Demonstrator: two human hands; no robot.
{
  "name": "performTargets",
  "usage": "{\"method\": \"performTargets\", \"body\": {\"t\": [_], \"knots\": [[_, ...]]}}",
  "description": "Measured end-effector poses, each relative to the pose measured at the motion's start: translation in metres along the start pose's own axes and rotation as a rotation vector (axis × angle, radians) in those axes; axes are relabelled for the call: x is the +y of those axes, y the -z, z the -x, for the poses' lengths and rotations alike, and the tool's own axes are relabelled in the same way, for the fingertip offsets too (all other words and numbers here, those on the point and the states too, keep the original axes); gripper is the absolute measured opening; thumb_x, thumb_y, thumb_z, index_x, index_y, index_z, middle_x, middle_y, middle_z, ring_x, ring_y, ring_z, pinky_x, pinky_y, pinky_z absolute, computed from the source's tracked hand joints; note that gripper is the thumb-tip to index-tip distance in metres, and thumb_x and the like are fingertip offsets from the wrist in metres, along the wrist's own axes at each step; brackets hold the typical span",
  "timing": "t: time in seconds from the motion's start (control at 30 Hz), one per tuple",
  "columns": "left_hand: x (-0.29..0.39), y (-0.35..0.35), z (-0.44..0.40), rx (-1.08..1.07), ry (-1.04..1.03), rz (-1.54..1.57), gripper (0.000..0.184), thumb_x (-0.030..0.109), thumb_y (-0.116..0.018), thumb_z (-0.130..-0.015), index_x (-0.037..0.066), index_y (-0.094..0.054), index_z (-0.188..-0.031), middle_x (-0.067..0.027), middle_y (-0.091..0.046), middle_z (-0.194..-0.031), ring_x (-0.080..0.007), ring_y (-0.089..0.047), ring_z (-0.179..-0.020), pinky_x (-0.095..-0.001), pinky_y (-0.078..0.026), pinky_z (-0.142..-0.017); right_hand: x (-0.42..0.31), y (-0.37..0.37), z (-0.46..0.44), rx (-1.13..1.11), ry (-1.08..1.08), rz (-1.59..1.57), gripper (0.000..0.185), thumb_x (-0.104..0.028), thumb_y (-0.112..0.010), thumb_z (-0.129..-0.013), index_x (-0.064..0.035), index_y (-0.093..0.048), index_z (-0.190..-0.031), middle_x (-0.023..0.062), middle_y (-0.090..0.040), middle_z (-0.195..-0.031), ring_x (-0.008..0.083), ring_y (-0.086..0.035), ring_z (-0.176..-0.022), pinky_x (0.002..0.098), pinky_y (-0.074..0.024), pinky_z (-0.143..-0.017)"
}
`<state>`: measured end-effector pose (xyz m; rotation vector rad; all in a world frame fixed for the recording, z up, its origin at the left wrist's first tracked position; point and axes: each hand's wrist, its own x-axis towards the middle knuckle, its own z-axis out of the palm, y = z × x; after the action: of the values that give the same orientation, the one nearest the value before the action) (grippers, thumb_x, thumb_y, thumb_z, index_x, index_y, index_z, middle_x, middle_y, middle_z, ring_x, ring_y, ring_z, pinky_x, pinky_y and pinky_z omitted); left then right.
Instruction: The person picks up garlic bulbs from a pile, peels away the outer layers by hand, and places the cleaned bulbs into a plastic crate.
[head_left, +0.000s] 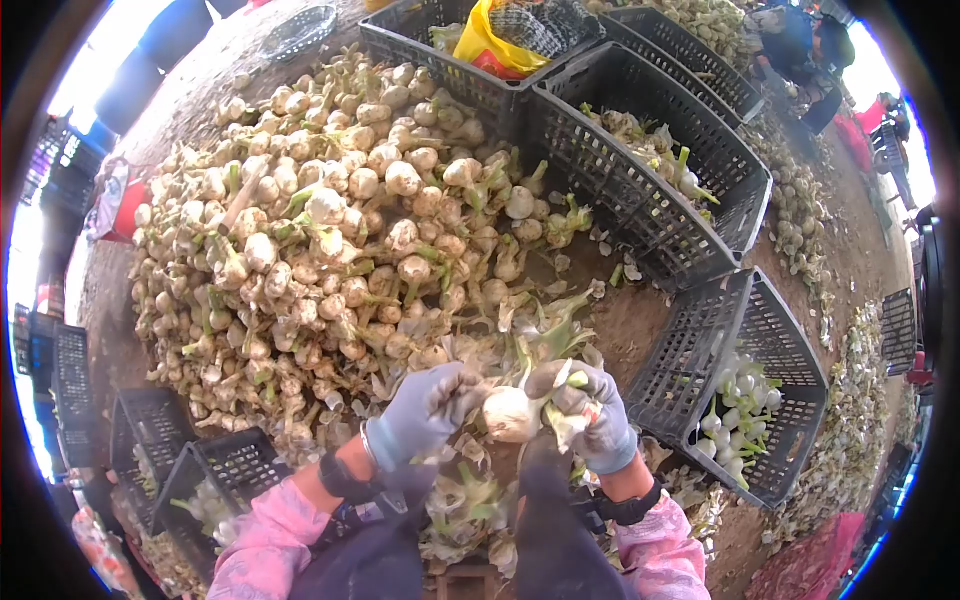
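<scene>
A large pale garlic bulb (511, 414) is between my two gloved hands, low in the centre. My right hand (590, 415) is closed round its green stalk, with peeled leaf hanging below the fingers. My left hand (425, 412) has its fingers curled together just left of the bulb; whether anything thin is pinched in them is too small to tell. Behind the hands lies a big heap of untrimmed garlic (330, 230). Loose husks and leaves (470, 510) lie on the ground between my legs.
A tilted black crate (690, 360) with clean white bulbs stands at the right. More black crates (620, 190) stand behind, one with a yellow bag (480, 35). Crates (240, 455) are at the lower left. Another person (800, 50) is at the upper right.
</scene>
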<state>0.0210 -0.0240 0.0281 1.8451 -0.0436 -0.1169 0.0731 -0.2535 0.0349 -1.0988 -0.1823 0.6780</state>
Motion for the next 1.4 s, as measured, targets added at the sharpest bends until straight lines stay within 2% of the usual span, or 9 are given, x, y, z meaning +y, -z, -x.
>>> {"method": "performTargets", "body": {"t": [0.23, 0.33, 0.43, 0.67, 0.87, 0.97, 1.17, 1.33, 1.4], "knots": [[-0.025, -0.027, 0.028, -0.721, -0.407, -0.527, 0.031, 0.014, -0.058, -0.079, 0.011, -0.057, -0.110, -0.0074, -0.061, -0.084, -0.0256, -0.063, -0.082, -0.0365, -0.051, -0.068, 0.017, 0.017, -0.006, 0.245, 0.095, -0.509, 0.043, -0.025, -0.073, -0.085, -0.0018, -0.056, -0.117, 0.0049, -0.060, -0.104, 0.0106, -0.060, -0.083, 0.0271, -0.0525, -0.078], [-0.044, -0.038, 0.027, -1.185, 0.055, -0.900, 0.053, 0.020, -0.067, -0.073, 0.012, -0.055, -0.124, -0.0118, -0.063, -0.108, -0.0280, -0.062, -0.104, -0.0359, -0.050, -0.086, 0.024, 0.023, -0.011, 0.374, 0.087, -0.918, 0.031, -0.019, -0.057, -0.094, -0.0001, -0.054, -0.119, 0.0079, -0.060, -0.096, 0.0133, -0.065, -0.077, 0.0265, -0.0548, -0.073], [-0.038, -0.007, 0.038, -0.577, -0.312, -1.102, 0.076, 0.032, -0.076, -0.072, 0.009, -0.046, -0.138, -0.0175, -0.052, -0.132, -0.0284, -0.053, -0.122, -0.0348, -0.045, -0.100, 0.028, 0.005, -0.007, 0.494, 0.084, -0.846, 0.034, -0.019, -0.056, -0.095, -0.0014, -0.053, -0.123, 0.0066, -0.061, -0.097, 0.0106, -0.064, -0.074, 0.0246, -0.0534, -0.069], [-0.019, -0.009, 0.023, 0.001, 0.511, 0.866, 0.067, 0.026, -0.077, -0.082, 0.000, -0.044, -0.135, -0.0115, -0.054, -0.128, -0.0198, -0.056, -0.117, -0.0324, -0.047, -0.099, 0.058, -0.013, -0.010, -0.106, -0.111, -0.351, 0.064, -0.020, -0.071, -0.087, -0.0017, -0.041, -0.140, 0.0121, -0.053, -0.133, 0.0195, -0.053, -0.122, 0.0336, -0.0472, -0.097], [-0.017, 0.078, 0.077, 0.479, 0.373, 0.222, 0.031, 0.016, -0.070, -0.084, 0.007, -0.058, -0.112, -0.0102, -0.059, -0.111, -0.0193, -0.065, -0.094, -0.0265, -0.060, -0.073, 0.089, 0.036, -0.071, 0.217, -0.185, 1.620, 0.079, -0.027, -0.070, -0.084, -0.0179, -0.030, -0.151, 0.0153, -0.024, -0.156, 0.0333, -0.025, -0.142, 0.0424, -0.0293, -0.115], [-0.014, 0.148, 0.156, 0.880, 0.346, -0.270, 0.036, 0.010, -0.065, -0.084, 0.007, -0.057, -0.119, -0.0094, -0.058, -0.113, -0.0201, -0.066, -0.093, -0.0215, -0.060, -0.064, 0.102, 0.047, -0.071, -0.386, -0.490, 1.958, 0.075, -0.025, -0.066, -0.084, -0.0252, -0.031, -0.150, 0.0119, -0.015, -0.160, 0.0362, -0.014, -0.145, 0.0461, -0.0231, -0.117], [-0.023, 0.246, 0.369, 0.570, 1.170, -1.102, 0.053, 0.004, -0.065, -0.079, 0.001, -0.052, -0.130, -0.0206, -0.053, -0.126, -0.0401, -0.048, -0.120, -0.0439, -0.035, -0.108, 0.128, 0.090, 0.071, -0.491, -0.402, 1.858, 0.064, -0.019, -0.059, -0.085, -0.0228, -0.040, -0.146, 0.0122, -0.025, -0.156, 0.0369, -0.017, -0.146, 0.0490, -0.0287, -0.112], [-0.008, 0.202, 0.289, 0.629, 0.540, -1.432, 0.051, 0.008, -0.069, -0.074, 0.007, -0.058, -0.124, -0.0179, -0.044, -0.141, -0.0381, -0.038, -0.133, -0.0461, -0.032, -0.111, 0.051, 0.030, 0.058, -0.787, -1.214, 1.729, 0.037, -0.034, -0.057, -0.087, -0.0202, -0.062, -0.121, 0.0115, -0.053, -0.136, 0.0306, -0.054, -0.121, 0.0420, -0.0470, -0.094], [-0.005, 0.174, 0.208, 0.567, 0.384, -1.279, 0.046, 0.011, -0.067, -0.076, 0.010, -0.059, -0.121, -0.0148, -0.046, -0.141, -0.0354, -0.038, -0.134, -0.0457, -0.028, -0.115, 0.063, 0.018, 0.028, -0.492, -0.451, 1.761, 0.033, -0.033, -0.057, -0.089, -0.0226, -0.062, -0.120, 0.0107, -0.059, -0.123, 0.0294, -0.062, -0.105, 0.0442, -0.0518, -0.082]]}}
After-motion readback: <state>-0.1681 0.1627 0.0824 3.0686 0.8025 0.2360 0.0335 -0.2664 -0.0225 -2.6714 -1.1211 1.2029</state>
